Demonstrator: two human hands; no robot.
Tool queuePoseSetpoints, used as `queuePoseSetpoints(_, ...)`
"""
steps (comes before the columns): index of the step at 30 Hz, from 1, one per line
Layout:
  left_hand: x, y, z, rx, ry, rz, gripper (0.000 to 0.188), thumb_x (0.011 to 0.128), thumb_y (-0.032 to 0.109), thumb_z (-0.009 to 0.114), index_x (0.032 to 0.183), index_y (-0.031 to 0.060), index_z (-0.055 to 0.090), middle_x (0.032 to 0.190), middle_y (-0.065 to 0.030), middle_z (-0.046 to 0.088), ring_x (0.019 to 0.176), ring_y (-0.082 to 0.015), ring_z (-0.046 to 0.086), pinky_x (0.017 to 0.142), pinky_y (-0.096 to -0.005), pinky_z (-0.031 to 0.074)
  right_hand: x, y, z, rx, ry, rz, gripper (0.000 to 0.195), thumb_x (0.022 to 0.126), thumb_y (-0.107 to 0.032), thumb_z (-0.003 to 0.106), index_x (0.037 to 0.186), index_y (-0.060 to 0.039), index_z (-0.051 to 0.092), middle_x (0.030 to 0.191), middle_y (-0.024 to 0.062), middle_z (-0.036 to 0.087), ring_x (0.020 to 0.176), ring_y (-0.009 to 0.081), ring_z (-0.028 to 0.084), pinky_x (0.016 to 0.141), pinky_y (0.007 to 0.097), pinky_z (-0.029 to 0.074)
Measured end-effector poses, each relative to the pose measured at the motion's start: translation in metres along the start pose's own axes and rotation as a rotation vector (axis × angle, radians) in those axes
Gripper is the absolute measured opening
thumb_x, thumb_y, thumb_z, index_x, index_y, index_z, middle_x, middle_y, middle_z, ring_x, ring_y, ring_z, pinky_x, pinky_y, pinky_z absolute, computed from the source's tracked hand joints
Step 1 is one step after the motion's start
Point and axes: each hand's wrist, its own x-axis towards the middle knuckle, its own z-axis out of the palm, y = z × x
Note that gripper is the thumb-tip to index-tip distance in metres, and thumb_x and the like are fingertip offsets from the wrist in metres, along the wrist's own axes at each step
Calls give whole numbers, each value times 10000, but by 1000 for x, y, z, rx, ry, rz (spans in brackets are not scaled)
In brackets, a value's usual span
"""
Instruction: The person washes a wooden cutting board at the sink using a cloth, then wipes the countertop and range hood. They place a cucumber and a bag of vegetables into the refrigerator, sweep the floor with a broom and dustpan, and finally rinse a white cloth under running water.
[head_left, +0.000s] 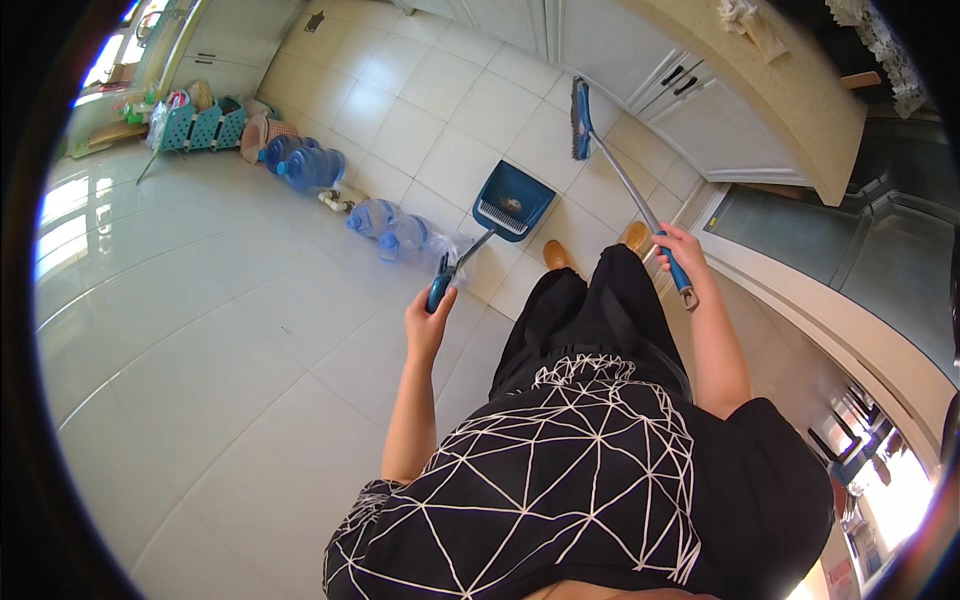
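Observation:
My left hand (429, 319) is closed around the blue handle of a long-handled dustpan (526, 187). The pan is dark blue, with a white comb-like row of teeth along its rear, and a small patch of debris (511, 204) lies inside it. In my right hand (684, 251) is the blue grip of a broom (582, 120) with a grey metal pole. Its blue head and dark bristles point away from me, beyond the pan and to its right, near the cabinets. Whether the bristles touch the floor I cannot tell.
Large clear-blue water bottles (315, 165) and emptier plastic jugs (401, 236) line the wall on the left, with white pipe fittings (335, 200) between them. Teal baskets (202, 126) stand farther off. White cabinets (600, 45) under a beige countertop (757, 82) bound the right. Pale tiles (457, 97) cover the floor.

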Motion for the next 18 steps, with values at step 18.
queuePoseSetpoints(18,21,43,51,346,120,44,466,837,500,652,1112,124,667,815,-144,693,762,-297,677,697,-366,506,103,76,18,-852,189,-125,587,750,-22,580,1332,-69,517,744,157,659,500,223,639,426,354,520)
